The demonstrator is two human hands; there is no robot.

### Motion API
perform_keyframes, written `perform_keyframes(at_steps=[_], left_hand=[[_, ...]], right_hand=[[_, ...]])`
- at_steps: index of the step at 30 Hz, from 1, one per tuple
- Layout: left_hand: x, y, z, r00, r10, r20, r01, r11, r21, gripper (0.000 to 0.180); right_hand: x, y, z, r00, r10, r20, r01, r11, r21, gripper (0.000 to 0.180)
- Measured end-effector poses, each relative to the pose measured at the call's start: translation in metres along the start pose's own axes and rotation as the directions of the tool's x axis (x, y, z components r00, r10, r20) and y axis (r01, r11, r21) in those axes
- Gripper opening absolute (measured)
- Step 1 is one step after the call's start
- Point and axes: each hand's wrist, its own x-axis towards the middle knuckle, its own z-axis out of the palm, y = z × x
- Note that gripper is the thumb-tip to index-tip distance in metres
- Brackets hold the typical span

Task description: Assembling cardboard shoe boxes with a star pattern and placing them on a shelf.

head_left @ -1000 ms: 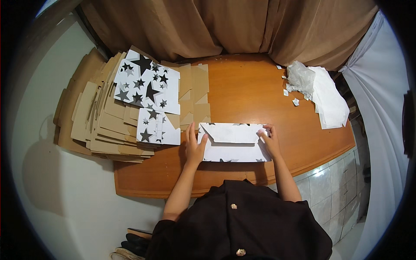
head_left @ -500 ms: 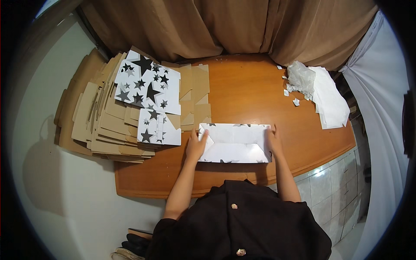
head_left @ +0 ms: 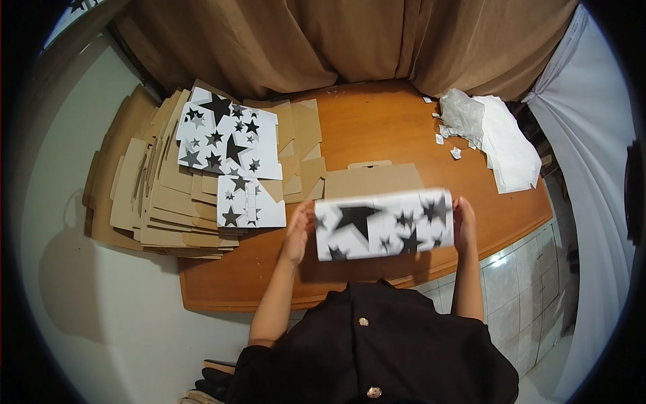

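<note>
No words, numbers or signs can be read anywhere here.

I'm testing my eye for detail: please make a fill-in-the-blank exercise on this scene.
1. The box between the left hand and the right hand is printed with ____.
2. The cardboard stack lies to the ____ of the box.
3. The curtain behind the table is ____.

Missing words: stars; left; brown.

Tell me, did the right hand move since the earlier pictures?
Yes. Against the wooden table, the right hand has moved to the person's right, nearer the table's right edge.
</note>
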Motion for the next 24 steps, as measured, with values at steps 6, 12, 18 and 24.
perform_keyframes(at_steps=[6,12,18,24], left_hand=[[-0.021,-0.054,0.019,0.954,-0.299,0.0,0.298,0.951,0.078,0.059],[0.005,-0.025,0.067,0.967,-0.208,0.144,0.209,0.978,0.008,0.075],[0.019,-0.034,0.06,0.959,-0.245,0.145,0.236,0.969,0.073,0.089],[0.013,-0.06,0.027,0.975,-0.077,0.209,0.008,0.95,0.312,0.104]], right_hand=[[-0.049,0.017,-0.014,0.972,0.132,-0.193,-0.155,0.982,-0.11,0.036],[-0.05,-0.035,-0.016,0.979,-0.205,-0.005,0.191,0.923,-0.334,0.065],[-0.028,0.022,-0.017,0.955,-0.278,0.1,0.293,0.936,-0.193,0.086],[-0.043,0.035,-0.001,0.959,-0.143,0.245,0.202,0.95,-0.236,0.092]])
